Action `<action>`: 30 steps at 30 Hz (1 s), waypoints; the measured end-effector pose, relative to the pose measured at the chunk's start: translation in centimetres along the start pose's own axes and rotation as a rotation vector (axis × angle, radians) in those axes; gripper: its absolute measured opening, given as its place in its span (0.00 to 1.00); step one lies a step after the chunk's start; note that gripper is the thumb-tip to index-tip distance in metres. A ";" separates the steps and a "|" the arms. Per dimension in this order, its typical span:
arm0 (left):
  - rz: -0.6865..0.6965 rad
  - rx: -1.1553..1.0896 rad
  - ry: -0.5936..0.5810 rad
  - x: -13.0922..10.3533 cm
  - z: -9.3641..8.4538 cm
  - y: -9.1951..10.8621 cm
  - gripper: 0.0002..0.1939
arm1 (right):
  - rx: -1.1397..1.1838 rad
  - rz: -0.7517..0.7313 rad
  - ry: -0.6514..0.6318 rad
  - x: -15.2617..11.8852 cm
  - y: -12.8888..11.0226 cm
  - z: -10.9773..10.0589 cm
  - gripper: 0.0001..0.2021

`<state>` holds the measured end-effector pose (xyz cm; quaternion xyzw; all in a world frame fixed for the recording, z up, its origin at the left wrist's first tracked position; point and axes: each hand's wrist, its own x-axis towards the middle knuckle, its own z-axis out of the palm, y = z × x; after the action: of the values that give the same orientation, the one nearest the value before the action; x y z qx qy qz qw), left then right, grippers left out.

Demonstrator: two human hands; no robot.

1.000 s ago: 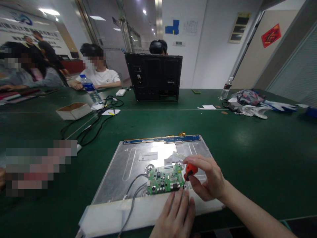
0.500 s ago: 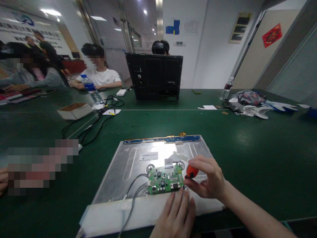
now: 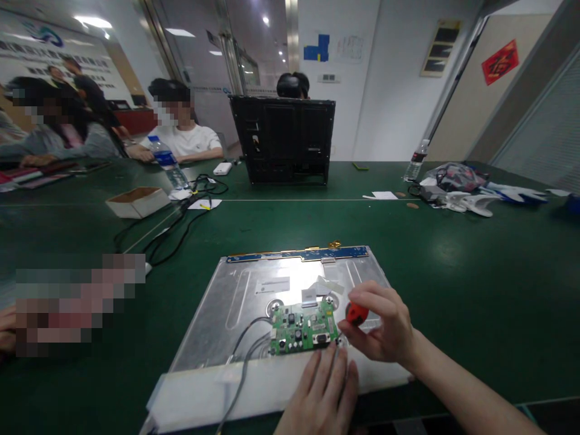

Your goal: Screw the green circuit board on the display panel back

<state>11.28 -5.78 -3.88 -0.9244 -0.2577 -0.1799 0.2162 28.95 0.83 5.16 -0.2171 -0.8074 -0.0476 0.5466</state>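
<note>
A silver metal panel lies flat on the green table in front of me. A small green circuit board sits on its near part, with grey cables running off to the lower left. My right hand grips a short screwdriver with an orange handle, its tip down at the board's right corner. My left hand lies flat, fingers together, on the white strip along the panel's near edge, just below the board.
A black monitor back shell stands upright across the table, a person behind it. A cardboard box, water bottle and black cables lie far left. Bottle, bag and gloves lie far right. Other people sit at left.
My right hand has turned the orange handle a little and shifted slightly right and down. The left hand and the panel have stayed put.
</note>
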 end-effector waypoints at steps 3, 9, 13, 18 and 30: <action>-0.002 0.004 -0.004 0.0 0.0 0.0 0.27 | -0.030 -0.004 -0.026 0.2 0.0 -0.1 0.18; -0.004 -0.015 0.004 0.3 -0.2 0.0 0.29 | 0.030 0.011 -0.062 0.4 -0.2 -0.3 0.21; 0.003 -0.019 0.007 0.3 -0.2 0.0 0.29 | 0.031 0.010 -0.050 0.3 -0.2 -0.2 0.23; -0.007 -0.018 -0.007 0.0 0.1 0.1 0.29 | -0.011 0.010 -0.031 0.2 -0.1 -0.1 0.23; -0.008 0.023 0.016 -0.1 0.2 0.1 0.19 | 0.057 0.000 -0.077 0.4 -0.2 -0.3 0.22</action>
<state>11.30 -5.77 -4.16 -0.9193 -0.2619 -0.1851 0.2283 29.01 0.72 5.63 -0.2031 -0.8289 -0.0158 0.5210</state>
